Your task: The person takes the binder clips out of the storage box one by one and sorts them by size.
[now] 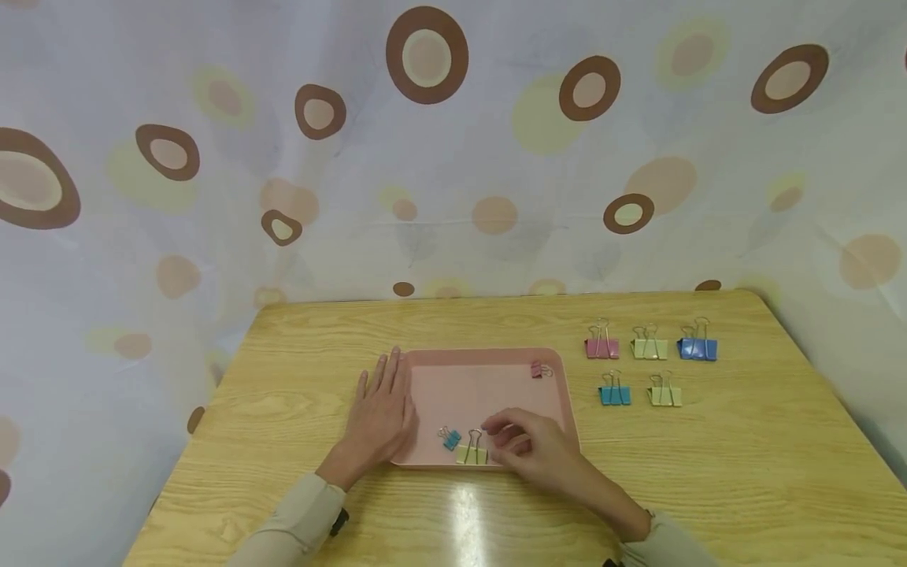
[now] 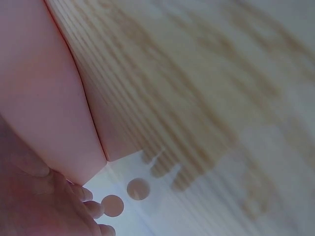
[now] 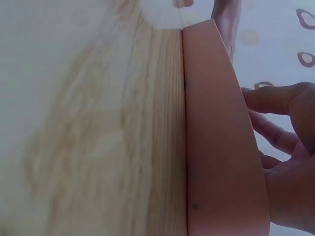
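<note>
A pink tray (image 1: 489, 358) lies on the table with three binder clips in it. Along its left rim rests my left hand (image 1: 379, 416), fingers straight and pointing away from me. Over the tray's front right part is my right hand (image 1: 534, 447), its fingers loosely bent, with a gap between thumb and index finger and nothing visible in it. Just left of those fingertips stands a pale yellow binder clip (image 1: 472, 455). A small blue clip (image 1: 451, 439) lies beside it, and a small pink clip (image 1: 536, 370) sits in the far right corner. In the right wrist view the tray wall (image 3: 221, 137) hides the fingertips.
Right of the tray, larger clips stand in two rows on the wooden table (image 1: 737, 441): pink (image 1: 602, 348), pale green (image 1: 649, 349) and dark blue (image 1: 697, 349) behind, light blue (image 1: 614, 395) and pale yellow (image 1: 665, 396) in front. A patterned cloth (image 1: 453, 260) hangs behind the table.
</note>
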Demonstrator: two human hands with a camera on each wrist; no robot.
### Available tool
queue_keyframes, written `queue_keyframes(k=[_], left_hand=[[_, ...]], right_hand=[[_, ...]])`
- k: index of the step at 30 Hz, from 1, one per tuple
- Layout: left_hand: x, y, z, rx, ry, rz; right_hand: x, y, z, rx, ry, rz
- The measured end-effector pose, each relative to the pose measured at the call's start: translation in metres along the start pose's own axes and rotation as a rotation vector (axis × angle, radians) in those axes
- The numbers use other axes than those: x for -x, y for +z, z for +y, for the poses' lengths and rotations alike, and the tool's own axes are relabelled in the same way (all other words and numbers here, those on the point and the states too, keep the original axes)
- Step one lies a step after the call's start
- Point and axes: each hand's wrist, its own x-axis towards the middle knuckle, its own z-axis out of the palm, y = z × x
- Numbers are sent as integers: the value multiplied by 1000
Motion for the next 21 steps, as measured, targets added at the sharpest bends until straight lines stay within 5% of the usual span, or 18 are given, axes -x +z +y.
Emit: queue_keyframes(k=[21], left_hand=[[-1, 1, -3, -31, -3, -21]], right_hand=[[-25, 8, 4, 84, 53, -154]])
